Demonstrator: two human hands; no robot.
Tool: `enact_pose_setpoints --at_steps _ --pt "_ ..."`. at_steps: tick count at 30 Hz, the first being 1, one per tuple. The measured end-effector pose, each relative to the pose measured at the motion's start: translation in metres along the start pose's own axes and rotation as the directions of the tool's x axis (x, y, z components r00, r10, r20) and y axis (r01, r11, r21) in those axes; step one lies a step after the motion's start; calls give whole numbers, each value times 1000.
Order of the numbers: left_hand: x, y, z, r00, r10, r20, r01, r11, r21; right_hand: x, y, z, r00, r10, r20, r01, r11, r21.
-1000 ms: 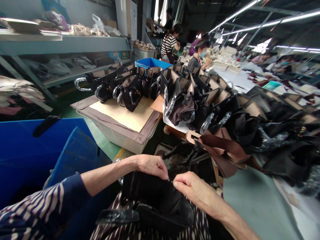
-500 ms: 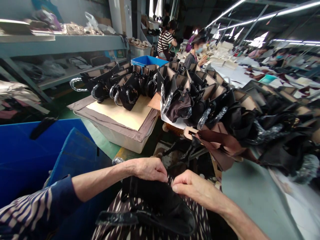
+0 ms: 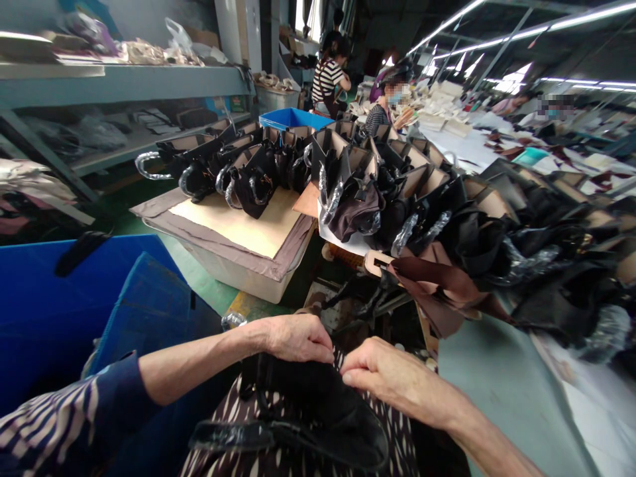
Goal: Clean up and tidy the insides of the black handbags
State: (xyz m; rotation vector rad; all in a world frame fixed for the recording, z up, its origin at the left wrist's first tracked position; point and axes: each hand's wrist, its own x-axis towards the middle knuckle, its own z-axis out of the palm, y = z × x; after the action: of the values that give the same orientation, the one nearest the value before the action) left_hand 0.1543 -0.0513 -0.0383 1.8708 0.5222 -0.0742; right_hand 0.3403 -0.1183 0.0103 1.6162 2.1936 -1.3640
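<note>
A black handbag (image 3: pixel 318 404) lies across my lap on a black-and-white patterned cloth. Its handle (image 3: pixel 233 435), wrapped in clear plastic, points to the left. My left hand (image 3: pixel 298 336) is closed at the bag's far upper edge, knuckles up, gripping the black material there. Just to its right, my right hand (image 3: pixel 375 368) is closed too, thumb pressed against the curled fingers at the same edge. A small gap separates the two hands. Whatever lies between the right fingertips is hidden.
Rows of black handbags (image 3: pixel 251 182) stand on a covered white bin and on the table at right. Brown strips (image 3: pixel 437 285) hang over the near table edge. A blue bin (image 3: pixel 50 311) is at my left. Co-workers (image 3: pixel 328 83) are farther back.
Both hands keep nearly the same place and closed shape at the bag's edge. The view has shifted very slightly.
</note>
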Motion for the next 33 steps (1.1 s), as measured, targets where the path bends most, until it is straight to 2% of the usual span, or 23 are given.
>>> enact_pose_setpoints --at_steps 8,16,21,25,27,30,33 --pt "1 1 1 1000 18 7 -18 1000 9 0 2 0 1000 19 0 -19 1000 -2" --pt "-1 2 0 999 -3 50 3 1000 -3 7 16 4 992 -36 125 2 966 260" --pt "1 2 3 999 4 37 -5 999 42 6 16 3 994 -10 110 -9 985 171" --pt "2 3 5 999 26 27 -27 997 72 1 9 1 1000 17 26 -16 1000 -3" --pt "2 4 6 999 33 27 -35 996 79 0 6 2 999 26 -21 -26 999 -35" --pt "1 7 8 1000 17 23 -19 996 85 1 9 5 999 31 -37 -31 1000 4" --pt "0 12 7 999 -15 30 13 998 61 5 18 8 999 33 39 -38 993 113"
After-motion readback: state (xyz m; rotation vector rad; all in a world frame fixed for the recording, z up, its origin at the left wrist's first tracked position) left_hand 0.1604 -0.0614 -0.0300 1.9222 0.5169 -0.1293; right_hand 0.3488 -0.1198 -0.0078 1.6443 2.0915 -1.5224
